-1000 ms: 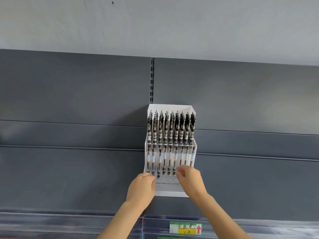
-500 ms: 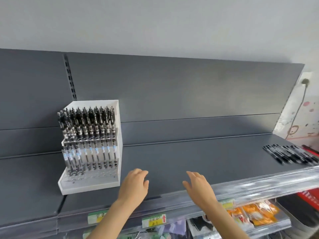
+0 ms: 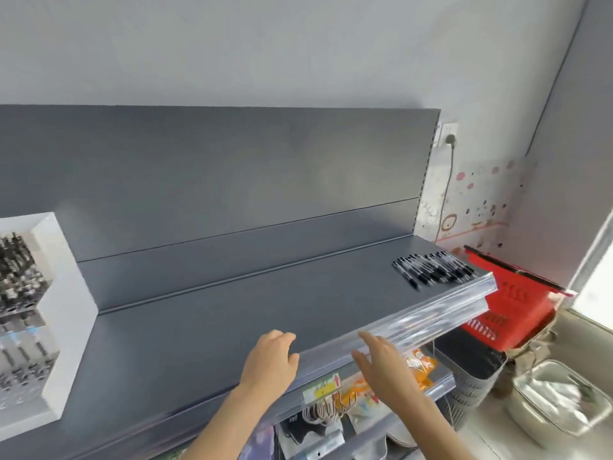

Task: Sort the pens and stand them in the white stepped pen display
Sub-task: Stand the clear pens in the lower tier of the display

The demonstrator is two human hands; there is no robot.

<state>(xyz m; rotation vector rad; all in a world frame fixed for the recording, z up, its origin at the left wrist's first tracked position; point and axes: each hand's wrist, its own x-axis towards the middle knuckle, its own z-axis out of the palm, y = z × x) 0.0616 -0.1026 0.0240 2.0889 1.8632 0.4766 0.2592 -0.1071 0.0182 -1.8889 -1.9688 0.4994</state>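
On the grey shelf (image 3: 215, 327), far left: the white stepped pen display (image 3: 63, 277) stood at the left edge of my view, partly cut off, with standing pens (image 3: 20, 270) upright in its tiers. They were too blurred for me to count.
Loose pens (image 3: 434, 272): a bunch of black ones lay flat side by side at the shelf's right end, near its front edge and well apart from the display.
Left grip (image 3: 270, 360): I held it palm down over the near edge of the shelf, between the display and the loose pens. The fingers were loosely curled and had hold of nothing.
Right grip (image 3: 384, 363): it was just right of my left one, in front of the shelf edge. The fingers were stretched out and relaxed, with nothing in them. I could not tell whether they touched the rail.
Clear rail (image 3: 431, 318): it ran along the shelf's near edge.
Lower shelf: orange packets (image 3: 419, 360) lay on it, and a yellow-green price label (image 3: 323, 388) sat on its front.
Right of the shelf: a red basket (image 3: 510, 313) sat beyond the end, with a grey basket (image 3: 471, 370) lower and nearer.
Far wall: a wall socket (image 3: 447, 134) had a cable hanging from it.
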